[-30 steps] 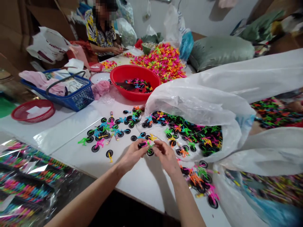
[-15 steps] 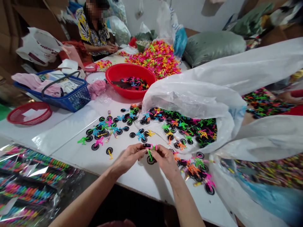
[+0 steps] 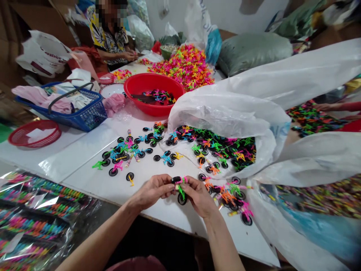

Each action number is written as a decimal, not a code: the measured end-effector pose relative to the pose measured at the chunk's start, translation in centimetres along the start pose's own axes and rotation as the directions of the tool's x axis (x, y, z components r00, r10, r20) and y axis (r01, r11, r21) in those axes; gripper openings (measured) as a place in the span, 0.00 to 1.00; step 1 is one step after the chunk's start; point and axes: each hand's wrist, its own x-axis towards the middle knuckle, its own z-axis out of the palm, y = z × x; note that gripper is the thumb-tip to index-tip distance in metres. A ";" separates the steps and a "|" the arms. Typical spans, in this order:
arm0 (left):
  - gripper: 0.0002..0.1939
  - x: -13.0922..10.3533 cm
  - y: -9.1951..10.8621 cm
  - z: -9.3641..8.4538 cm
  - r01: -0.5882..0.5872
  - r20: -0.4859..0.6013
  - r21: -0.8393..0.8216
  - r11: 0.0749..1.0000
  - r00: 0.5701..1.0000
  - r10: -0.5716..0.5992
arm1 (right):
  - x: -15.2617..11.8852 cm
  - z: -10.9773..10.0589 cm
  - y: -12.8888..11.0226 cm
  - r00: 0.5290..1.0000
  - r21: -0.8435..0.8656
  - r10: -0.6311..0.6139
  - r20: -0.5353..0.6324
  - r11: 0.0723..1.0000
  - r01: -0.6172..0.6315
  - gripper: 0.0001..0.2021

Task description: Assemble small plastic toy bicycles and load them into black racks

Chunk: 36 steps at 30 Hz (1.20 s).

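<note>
Just above the table edge, both my hands pinch a small plastic toy bicycle (image 3: 182, 196) with green and pink parts and black wheels. My left hand (image 3: 152, 191) is closed on its left side, near the upper wheel. On the other side, my right hand (image 3: 199, 195) grips it with thumb and fingers. One black wheel hangs below the fingertips; the exact grip points are partly hidden. Colourful toy bicycle parts (image 3: 117, 168) with black wheels lie scattered beyond my left hand. More toy bicycle pieces (image 3: 229, 196) are heaped right of my right hand.
A white plastic sack (image 3: 222, 116) spills toy bicycles onto the white table (image 3: 84, 165). Behind stand a red basin (image 3: 152, 109), a blue basket (image 3: 90, 113) and a bright parts pile (image 3: 183, 67). A co-worker (image 3: 108, 41) sits at the back; another person's arm (image 3: 344, 107) shows at right.
The toy bicycle has turned slightly and come a little lower in my hands, showing more of its green part and hanging wheel. The view has shifted a little.
</note>
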 end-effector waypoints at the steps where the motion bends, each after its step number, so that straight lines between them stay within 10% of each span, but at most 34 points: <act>1: 0.14 0.0 -0.1 0.1 -0.012 -0.005 0.045 0.999 1.000 0.012 | -0.1 0.1 0.1 0.999 -0.018 -0.019 -0.028 1.000 0.018 0.15; 11: 0.12 -0.4 -3.2 2.9 0.009 -0.308 0.311 0.950 0.947 0.092 | -1.7 2.1 1.2 0.910 -0.524 -0.244 -0.334 0.851 0.036 0.11; 16: 0.14 1.4 0.5 1.2 -0.060 -0.069 0.324 0.944 0.994 0.087 | -4.2 -6.5 -3.1 0.945 -0.790 -0.225 -0.239 0.611 -0.054 0.12; 20: 0.15 4.0 3.3 -2.7 -0.137 -0.287 0.555 0.821 0.894 0.343 | -1.3 -11.6 -5.4 0.849 -0.958 -0.447 -0.284 0.171 -0.230 0.11; 27: 0.10 6.8 5.5 -4.2 -0.190 -0.097 0.789 0.585 0.901 0.424 | 12.2 -6.7 -2.6 0.924 -0.986 -0.375 -0.080 -0.106 -0.129 0.13; 36: 0.13 12.7 12.0 -13.1 0.164 -0.279 0.953 0.254 0.801 0.530 | 8.0 -2.0 2.1 0.899 -0.999 -0.437 0.018 0.029 0.034 0.11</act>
